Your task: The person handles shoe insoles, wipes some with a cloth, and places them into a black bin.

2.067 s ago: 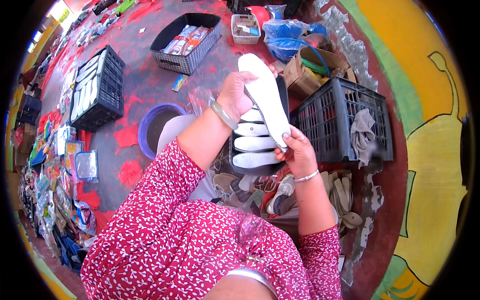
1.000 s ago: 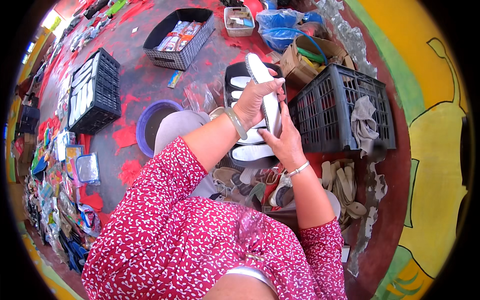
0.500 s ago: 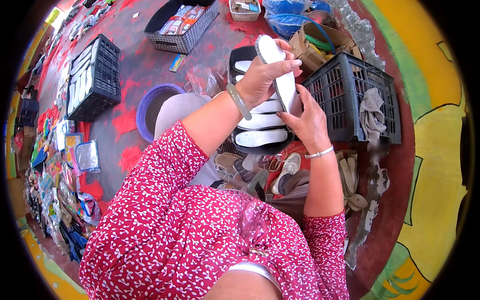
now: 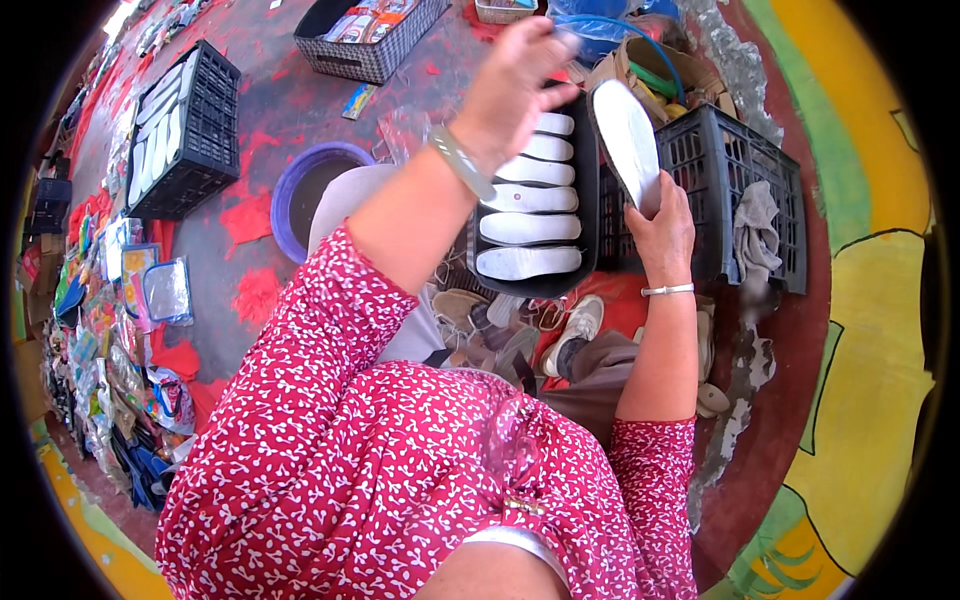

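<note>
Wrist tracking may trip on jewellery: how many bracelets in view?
2: a wide pale bangle just behind the empty left hand; a thin silver-coloured bracelet just behind the right hand, which holds a white sole. The sleeves could hide more.

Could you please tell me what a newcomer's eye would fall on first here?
Probably the white insole in the right hand, toward the right side of a black bin holding a row of similar insoles. The left hand, open and blurred, is raised near that bin's far left side. The yellow-and-green wall at the picture's right and the purple basin left of the bin likely draw the eye next.
</note>
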